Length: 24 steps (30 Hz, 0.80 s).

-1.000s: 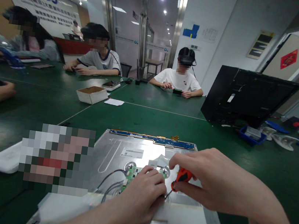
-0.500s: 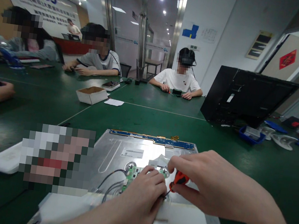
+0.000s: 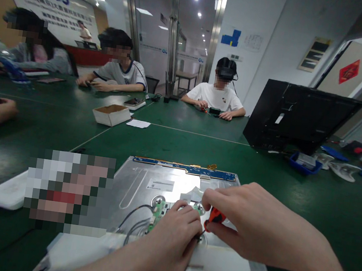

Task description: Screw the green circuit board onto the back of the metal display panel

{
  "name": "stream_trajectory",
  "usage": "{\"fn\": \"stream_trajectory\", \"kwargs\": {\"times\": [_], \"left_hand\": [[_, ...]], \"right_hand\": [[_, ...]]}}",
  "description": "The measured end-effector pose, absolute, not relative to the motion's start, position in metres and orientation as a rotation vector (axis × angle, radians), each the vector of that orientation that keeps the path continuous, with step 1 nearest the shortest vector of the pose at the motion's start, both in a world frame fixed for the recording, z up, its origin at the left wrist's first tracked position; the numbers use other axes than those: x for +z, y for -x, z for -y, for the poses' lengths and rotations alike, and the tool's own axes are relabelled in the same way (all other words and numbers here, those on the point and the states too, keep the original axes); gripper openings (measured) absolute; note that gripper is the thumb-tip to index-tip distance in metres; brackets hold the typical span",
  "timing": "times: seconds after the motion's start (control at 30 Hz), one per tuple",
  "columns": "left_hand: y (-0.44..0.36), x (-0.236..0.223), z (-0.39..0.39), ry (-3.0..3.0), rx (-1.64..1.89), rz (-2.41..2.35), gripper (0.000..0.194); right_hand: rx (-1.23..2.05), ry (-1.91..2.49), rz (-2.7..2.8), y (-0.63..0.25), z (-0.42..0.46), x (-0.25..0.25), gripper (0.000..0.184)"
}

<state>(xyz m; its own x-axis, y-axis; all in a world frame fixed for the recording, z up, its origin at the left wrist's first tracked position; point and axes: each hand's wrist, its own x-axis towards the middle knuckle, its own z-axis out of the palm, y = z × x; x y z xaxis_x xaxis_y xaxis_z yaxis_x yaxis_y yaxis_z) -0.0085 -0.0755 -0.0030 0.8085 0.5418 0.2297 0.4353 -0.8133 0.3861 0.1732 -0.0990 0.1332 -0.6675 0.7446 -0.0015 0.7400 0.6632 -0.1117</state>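
A metal-backed display panel [image 3: 132, 191] lies on the green table, with a thin blue circuit strip [image 3: 209, 172] along its far edge. On its back sits a small green circuit board [image 3: 158, 213] with dark cables [image 3: 138, 214] running off its left side. My left hand [image 3: 172, 231] covers much of this board, its fingers curled down onto it; the thumb is hidden. In my right hand [image 3: 240, 215] is an orange-and-black screwdriver [image 3: 216, 217], gripped by the handle between thumb and fingers. Its shaft slants down to the board's right side, beside my left fingertips, where the tip is hidden.
A white flat object [image 3: 4, 191], partly blurred out, lies left of the panel. Farther back are an open cardboard box [image 3: 111, 116], a black monitor [image 3: 298, 118] and a blue tray [image 3: 304, 164]. Several other people sit around the table.
The screwdriver handle has turned and shifted slightly within my right fingers. My left hand stays in place on the circuit board.
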Motion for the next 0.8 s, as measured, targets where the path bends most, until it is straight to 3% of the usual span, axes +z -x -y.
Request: {"fn": "stream_trajectory", "kwargs": {"times": [0.37, 0.8], "left_hand": [[0.0082, -0.0021, 0.0766, -2.645, 0.493, -0.771, 0.020], [0.0087, -0.0044, 0.0754, -2.680, 0.492, -0.759, 0.017]], "right_hand": [[0.007, 1.404, 2.799, -0.1670, 0.0978, 0.1316, 0.007], [0.101, 1.252, 2.806, -0.1652, 0.1036, 0.1321, 0.009]]}}
